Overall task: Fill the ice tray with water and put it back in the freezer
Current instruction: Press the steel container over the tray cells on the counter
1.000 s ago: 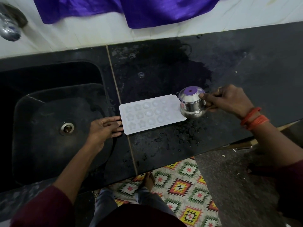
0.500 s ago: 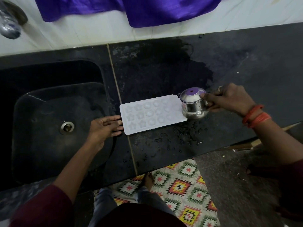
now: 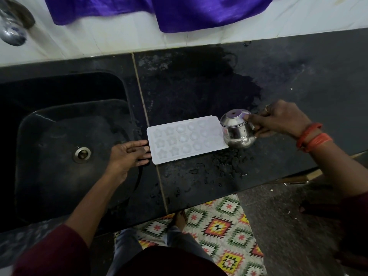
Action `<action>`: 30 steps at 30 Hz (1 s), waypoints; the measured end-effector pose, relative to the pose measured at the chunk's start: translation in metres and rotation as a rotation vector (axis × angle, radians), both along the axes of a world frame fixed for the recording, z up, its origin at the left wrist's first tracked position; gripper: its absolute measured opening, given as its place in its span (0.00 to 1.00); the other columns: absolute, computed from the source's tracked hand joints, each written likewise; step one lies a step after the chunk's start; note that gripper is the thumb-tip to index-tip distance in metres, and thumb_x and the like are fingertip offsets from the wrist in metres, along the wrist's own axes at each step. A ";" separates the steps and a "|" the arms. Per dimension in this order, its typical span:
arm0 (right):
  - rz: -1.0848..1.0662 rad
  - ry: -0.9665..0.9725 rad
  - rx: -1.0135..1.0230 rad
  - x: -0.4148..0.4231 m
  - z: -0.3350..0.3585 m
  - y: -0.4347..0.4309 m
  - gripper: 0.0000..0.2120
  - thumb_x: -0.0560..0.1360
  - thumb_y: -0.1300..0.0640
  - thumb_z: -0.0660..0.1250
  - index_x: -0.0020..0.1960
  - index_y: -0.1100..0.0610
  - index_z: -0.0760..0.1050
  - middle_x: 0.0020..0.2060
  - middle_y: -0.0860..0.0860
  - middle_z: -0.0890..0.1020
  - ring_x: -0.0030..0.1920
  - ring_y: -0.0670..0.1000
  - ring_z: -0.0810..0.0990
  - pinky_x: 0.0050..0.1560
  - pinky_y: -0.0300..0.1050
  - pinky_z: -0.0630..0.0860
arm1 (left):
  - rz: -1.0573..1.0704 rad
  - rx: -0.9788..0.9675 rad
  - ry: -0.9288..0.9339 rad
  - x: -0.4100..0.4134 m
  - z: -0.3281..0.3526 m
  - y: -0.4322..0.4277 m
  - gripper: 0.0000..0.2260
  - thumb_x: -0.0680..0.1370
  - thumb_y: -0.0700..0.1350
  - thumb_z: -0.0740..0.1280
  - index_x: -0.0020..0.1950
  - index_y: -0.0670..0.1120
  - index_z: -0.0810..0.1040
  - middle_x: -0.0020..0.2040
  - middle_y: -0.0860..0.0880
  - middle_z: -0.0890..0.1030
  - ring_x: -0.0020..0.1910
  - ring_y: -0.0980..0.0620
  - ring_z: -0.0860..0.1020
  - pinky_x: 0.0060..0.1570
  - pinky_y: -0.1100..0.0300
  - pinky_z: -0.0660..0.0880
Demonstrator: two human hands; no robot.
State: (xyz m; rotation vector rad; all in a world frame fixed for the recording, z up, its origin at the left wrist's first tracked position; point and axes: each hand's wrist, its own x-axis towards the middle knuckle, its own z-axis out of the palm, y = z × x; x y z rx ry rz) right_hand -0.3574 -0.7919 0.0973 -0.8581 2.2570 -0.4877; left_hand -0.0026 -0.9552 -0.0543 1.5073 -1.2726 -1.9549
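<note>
A person is standing at a black stone countertop, where a white rectangular plastic ice tray with star- and round-shaped moulds is lying flat near the front edge, just right of the black sink. The left hand is lying over the sink's right rim, its fingers straight and close together, their tips touching the tray's left short end. The right hand, with orange bangles at the wrist, is gripping a small round steel pot, fingers and thumb curled round its neck, and is tilting it at the tray's right end. Water droplets are speckling the countertop in front of the tray. A purple cloth is hanging over the white wall behind.
</note>
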 end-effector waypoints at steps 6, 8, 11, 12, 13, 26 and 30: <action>0.019 0.004 0.020 -0.005 -0.003 -0.004 0.22 0.72 0.40 0.72 0.36 0.60 0.82 0.30 0.51 0.85 0.32 0.47 0.86 0.33 0.30 0.79 | 0.002 0.004 0.006 0.002 0.000 -0.001 0.08 0.77 0.35 0.74 0.54 0.44 0.85 0.45 0.45 0.89 0.43 0.49 0.88 0.37 0.61 0.84; 0.023 0.002 0.024 -0.007 -0.003 -0.005 0.22 0.72 0.39 0.71 0.35 0.59 0.82 0.30 0.52 0.85 0.32 0.48 0.86 0.32 0.29 0.78 | 0.003 0.004 0.006 0.001 0.000 -0.001 0.08 0.77 0.35 0.74 0.55 0.43 0.84 0.45 0.45 0.89 0.43 0.49 0.88 0.38 0.61 0.84; 0.038 0.014 0.029 -0.010 -0.006 -0.005 0.23 0.71 0.38 0.72 0.35 0.59 0.82 0.30 0.52 0.86 0.33 0.49 0.86 0.35 0.33 0.81 | -0.001 -0.001 0.006 0.001 0.001 -0.001 0.08 0.77 0.35 0.73 0.56 0.42 0.84 0.46 0.44 0.88 0.42 0.50 0.88 0.37 0.61 0.83; 0.043 0.017 0.030 -0.011 -0.007 -0.006 0.23 0.71 0.38 0.72 0.35 0.60 0.82 0.31 0.53 0.86 0.33 0.50 0.86 0.38 0.37 0.82 | -0.003 -0.004 0.005 0.001 0.001 -0.001 0.09 0.77 0.35 0.73 0.56 0.42 0.84 0.46 0.44 0.88 0.41 0.51 0.88 0.37 0.62 0.83; 0.047 0.020 0.035 -0.013 -0.008 -0.006 0.24 0.71 0.38 0.72 0.36 0.60 0.82 0.31 0.53 0.86 0.34 0.50 0.87 0.41 0.39 0.82 | -0.005 -0.006 0.005 0.001 0.001 -0.001 0.09 0.78 0.35 0.73 0.57 0.41 0.84 0.47 0.43 0.88 0.40 0.51 0.88 0.36 0.62 0.83; 0.040 -0.033 0.059 -0.017 -0.010 -0.011 0.23 0.69 0.39 0.74 0.34 0.60 0.82 0.32 0.55 0.86 0.35 0.53 0.87 0.41 0.43 0.83 | -0.006 0.000 -0.006 -0.002 0.002 -0.003 0.08 0.78 0.34 0.73 0.56 0.42 0.83 0.43 0.47 0.88 0.38 0.53 0.87 0.35 0.63 0.83; 0.039 -0.040 0.068 -0.018 -0.010 -0.013 0.23 0.69 0.39 0.74 0.35 0.60 0.82 0.32 0.55 0.86 0.36 0.54 0.87 0.40 0.45 0.83 | -0.002 0.003 -0.004 -0.003 0.003 -0.003 0.08 0.78 0.34 0.73 0.55 0.42 0.83 0.41 0.47 0.88 0.37 0.53 0.87 0.35 0.63 0.83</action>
